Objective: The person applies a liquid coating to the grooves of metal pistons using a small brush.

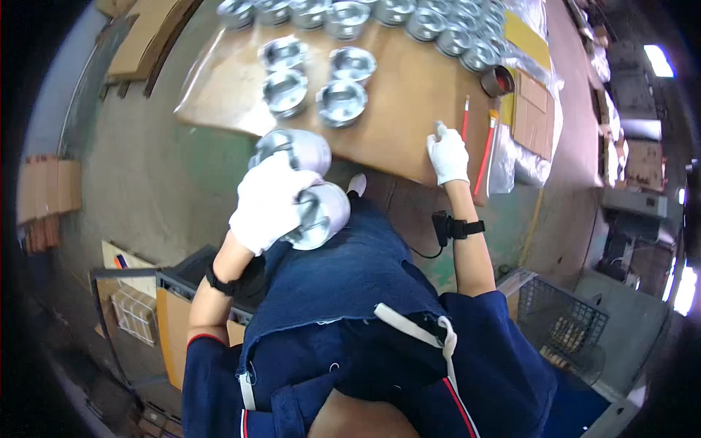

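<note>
My left hand (266,204), in a white glove, is closed on two silver metal pistons held tilted off the table's near edge, in front of my apron. One piston (312,151) is on the far side of the hand, the other (328,212) on the near side. My right hand (447,155), also gloved, is at the near right part of the brown-covered table (398,109), fingers partly stretched out and nothing in them. Beside it lie a thin red-handled brush (465,120) and a larger red brush (485,153). Two short rows of pistons (342,102) stand left of centre.
Many more pistons (427,23) crowd the table's far side. A small dark cup (498,80) stands at the right, beside flattened cardboard (533,113) and clear plastic (504,160). A black-framed cart (124,274) is at my left, a dark wire basket (558,314) at my right.
</note>
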Motion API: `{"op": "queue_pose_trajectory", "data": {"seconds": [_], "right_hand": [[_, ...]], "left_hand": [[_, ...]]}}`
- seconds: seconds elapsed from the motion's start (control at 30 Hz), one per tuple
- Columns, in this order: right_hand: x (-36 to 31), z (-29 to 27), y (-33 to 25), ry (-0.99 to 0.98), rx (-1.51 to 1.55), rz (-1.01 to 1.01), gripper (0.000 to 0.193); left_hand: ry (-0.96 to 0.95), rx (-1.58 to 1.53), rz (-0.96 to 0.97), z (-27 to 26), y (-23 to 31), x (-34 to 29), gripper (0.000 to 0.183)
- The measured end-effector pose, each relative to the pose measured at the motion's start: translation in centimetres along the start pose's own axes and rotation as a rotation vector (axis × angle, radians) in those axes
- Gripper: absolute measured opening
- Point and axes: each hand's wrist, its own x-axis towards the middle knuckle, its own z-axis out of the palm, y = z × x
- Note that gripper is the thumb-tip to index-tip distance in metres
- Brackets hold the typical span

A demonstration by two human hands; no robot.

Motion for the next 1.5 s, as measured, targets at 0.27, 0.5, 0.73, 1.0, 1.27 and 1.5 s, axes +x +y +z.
{"op": "queue_pose_trajectory", "data": {"seconds": [0.27, 0.5, 0.73, 1.0, 1.27, 1.5], "right_hand": [[8.2, 1.5, 10.9, 0.026, 0.140, 0.102, 0.052], [7.3, -3.2, 20.9, -0.417, 2.489, 0.179, 0.030], [8.3, -10.2, 25.0, 0.243, 1.908, 0.409, 0.047], [15.4, -10.6, 22.3, 0.295, 1.273, 0.270, 0.066], [20.5, -5.8, 23.2, 0.220, 1.380, 0.428, 0.047], [19.4, -7.4, 20.1, 0.423, 1.461, 0.430, 0.050]], "left_hand": [[-0.382, 0.051, 0.208, 11.3, 8.8, 21.1, 0.024], [-0.427, 0.052, 0.097, 16.6, 8.9, 27.4, 0.017], [-0.428, -0.058, 0.128, 13.2, 10.5, 29.7, 0.037], [-0.673, 0.097, -0.154, 14.6, 10.6, 32.2, 0.056], [-0.332, -0.911, -0.331, 13.6, 5.2, 32.9, 0.039], [-0.034, -1.804, -0.639, 15.1, 6.6, 33.7, 0.045]]}}
